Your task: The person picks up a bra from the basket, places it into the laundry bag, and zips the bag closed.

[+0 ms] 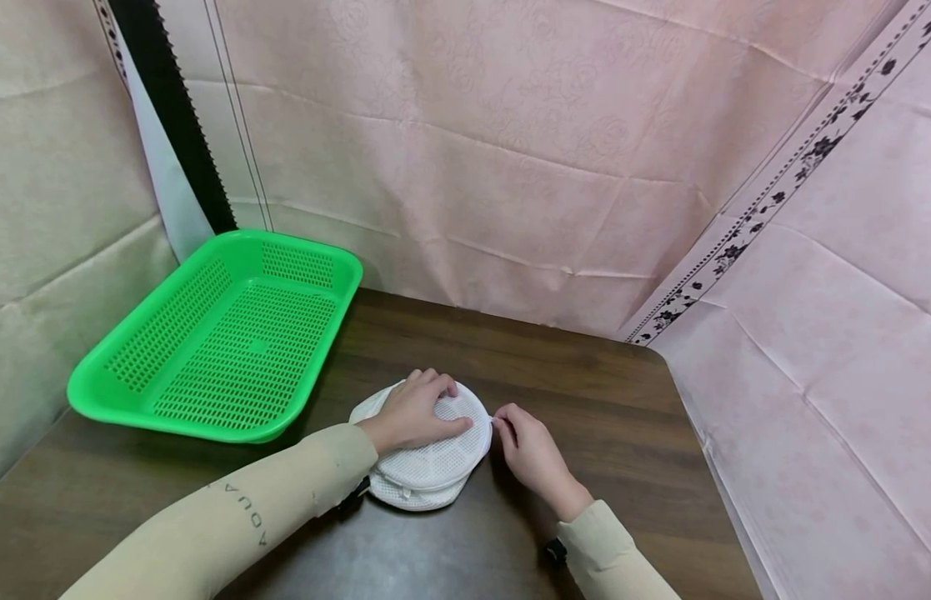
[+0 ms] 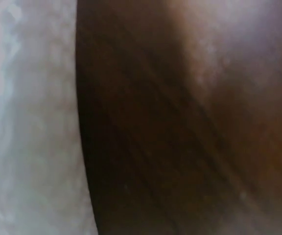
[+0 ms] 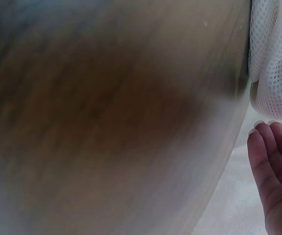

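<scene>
A round white mesh laundry bag (image 1: pixel 435 462) with a rimmed edge lies on the brown table, its layers bulging out below the top disc. My left hand (image 1: pixel 416 412) rests on top of it, fingers spread and bent a little, the thumb toward the right. At the bag's right edge, my right hand (image 1: pixel 533 450) pinches a small white bit between thumb and forefinger; its exact shape is too small to tell. In the right wrist view the mesh (image 3: pixel 275 63) hangs above the fingers of my right hand (image 3: pixel 278 176). The left wrist view shows only blurred pale mesh (image 2: pixel 33 122) and dark wood.
A green plastic basket (image 1: pixel 324 354) with slotted walls stands on the left of the table (image 1: pixel 585 375). Pale pink cloth (image 1: pixel 510 167) hangs behind the table and along both sides. A black strip (image 1: pixel 176 108) runs down the back left corner.
</scene>
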Available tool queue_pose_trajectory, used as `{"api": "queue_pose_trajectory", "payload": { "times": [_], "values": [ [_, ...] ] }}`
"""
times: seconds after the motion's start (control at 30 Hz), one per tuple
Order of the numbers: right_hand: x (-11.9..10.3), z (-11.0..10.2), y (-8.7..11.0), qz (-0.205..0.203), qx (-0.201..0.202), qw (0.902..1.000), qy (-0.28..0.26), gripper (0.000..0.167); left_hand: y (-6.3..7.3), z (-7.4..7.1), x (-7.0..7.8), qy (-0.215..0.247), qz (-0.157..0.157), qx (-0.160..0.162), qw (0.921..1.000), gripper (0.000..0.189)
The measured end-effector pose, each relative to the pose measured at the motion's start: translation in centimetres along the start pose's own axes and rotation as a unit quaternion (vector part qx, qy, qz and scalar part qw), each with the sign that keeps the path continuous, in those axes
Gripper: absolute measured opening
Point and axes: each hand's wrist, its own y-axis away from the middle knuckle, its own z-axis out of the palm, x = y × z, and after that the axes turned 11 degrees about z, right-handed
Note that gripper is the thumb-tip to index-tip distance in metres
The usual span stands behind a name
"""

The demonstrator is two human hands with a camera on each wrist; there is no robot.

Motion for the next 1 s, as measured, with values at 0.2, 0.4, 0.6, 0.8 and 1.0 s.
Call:
{"api": "queue_pose_trajectory", "payload": {
  "times": [0.2,0.4,0.6,0.8,1.0],
  "values": [
    [0.11,-0.17,0.29,-0.013,0.007,0.9999,0.004,0.004,0.03,0.04,0.2,-0.004,-0.001,-0.003,1.0,0.05],
    [0.1,-0.29,0.54,-0.015,0.006,0.9998,0.01,0.003,0.07,0.01,0.17,-0.005,0.005,-0.001,1.0,0.051],
    [-0.05,-0.35,0.61,-0.001,-0.003,1.0,0.009,0.003,0.04,0.13,0.06,-0.005,0.001,0.003,1.0,0.051],
    [-0.21,-0.4,0.6,-0.002,-0.003,1.0,0.007,0.003,0.06,0.3,-0.12,-0.003,-0.005,0.009,0.9999,0.054],
    [-0.13,-0.34,0.62,-0.003,0.001,1.0,0.003,0.004,0.17,0.32,-0.19,0.017,-0.013,0.015,0.9996,0.076]
  ]
}}
